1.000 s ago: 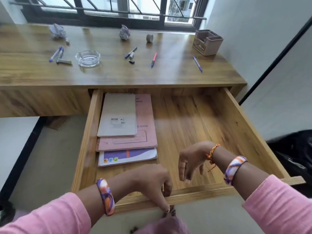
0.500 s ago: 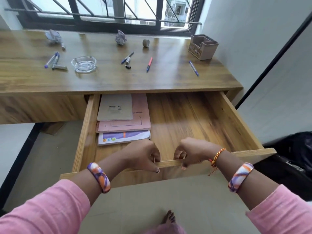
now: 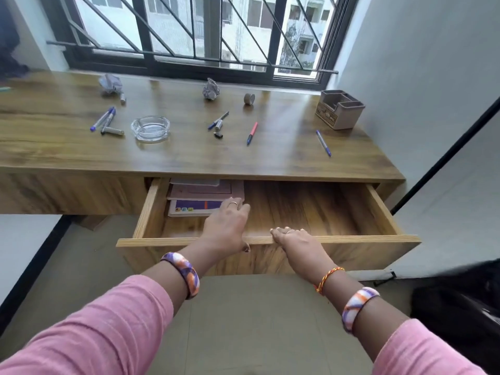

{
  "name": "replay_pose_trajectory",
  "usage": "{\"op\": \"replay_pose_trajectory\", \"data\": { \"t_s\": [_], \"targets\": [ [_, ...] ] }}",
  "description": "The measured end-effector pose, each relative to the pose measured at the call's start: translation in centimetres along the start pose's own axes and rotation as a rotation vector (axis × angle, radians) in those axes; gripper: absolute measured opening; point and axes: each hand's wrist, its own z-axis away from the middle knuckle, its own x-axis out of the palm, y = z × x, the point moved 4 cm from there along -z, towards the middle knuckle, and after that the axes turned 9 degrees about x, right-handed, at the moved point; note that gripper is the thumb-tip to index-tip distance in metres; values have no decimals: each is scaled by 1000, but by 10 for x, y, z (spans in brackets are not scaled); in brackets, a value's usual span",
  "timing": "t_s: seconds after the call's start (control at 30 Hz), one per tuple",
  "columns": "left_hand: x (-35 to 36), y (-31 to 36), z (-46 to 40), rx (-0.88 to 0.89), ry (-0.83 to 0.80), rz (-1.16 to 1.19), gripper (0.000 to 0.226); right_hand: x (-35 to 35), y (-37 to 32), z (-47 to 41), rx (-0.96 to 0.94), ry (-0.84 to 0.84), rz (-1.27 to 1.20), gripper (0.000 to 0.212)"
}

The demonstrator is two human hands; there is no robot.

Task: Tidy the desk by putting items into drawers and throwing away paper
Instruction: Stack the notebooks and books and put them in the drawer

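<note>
- The drawer [image 3: 319, 240] is partly pulled out from under the desk [image 3: 189, 155]; its long axis runs left to right along the desk's front edge, and its open mouth faces up.
- It is light wood with a paler front rail and a darker grained floor; its back half is hidden beneath the desk top.
- The left hand [image 3: 227, 228] reaches over the front rail left of centre, fingers loosely extended over the inside and thumb below the rail; it clasps nothing that I can see.
- The right hand [image 3: 293, 239] rests on the same rail just right of the left hand, fingers curled over its top edge, gripping it.
- A stack of notebooks [image 3: 200, 196] lies flat in the drawer's left rear corner: a pink cover above a purple-and-white one, their far ends cut off by the desk.
- On the desk behind the drawer, the red pen [image 3: 252, 133] points roughly away from the drawer, tilted slightly right; the blue pen [image 3: 323, 143], further right, slants the other way.
- Two crumpled paper balls [image 3: 211, 88] [image 3: 109, 83] sit near the desk's back edge.
- A clear glass ashtray [image 3: 150, 128] stands left of the drawer's line, with markers [image 3: 104, 120] beyond it.
- A brown desk organiser [image 3: 339, 109] stands at the desk's right rear.
- A black bag [image 3: 457, 301], right of the drawer, is cut off by the frame.
</note>
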Motion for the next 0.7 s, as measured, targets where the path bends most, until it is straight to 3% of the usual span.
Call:
{"op": "replay_pose_trajectory", "data": {
  "t_s": [0.1, 0.23, 0.37, 0.5, 0.6, 0.7],
  "targets": [
    [-5, -8, -23, -74, 1, -76, 103, 0, 0, -16, 5, 14, 15, 69],
    [-10, -19, -53, -130, 1, -194, 116, 3, 5, -40, -19, 89, -4, 78],
    [-16, -32, -82, -184, -43, -216, 120, 9, 11, -68, -36, 242, 31, 90],
    [-27, -31, -103, -203, -72, -271, 92, 15, 19, -92, -125, 361, 67, 73],
    [-32, -31, -109, -210, 10, -272, 61, 14, 23, -109, -99, 380, 108, 74],
    [-32, -35, -112, -220, 76, -249, 47, 14, 24, -121, -101, 418, 99, 78]
  ]
}}
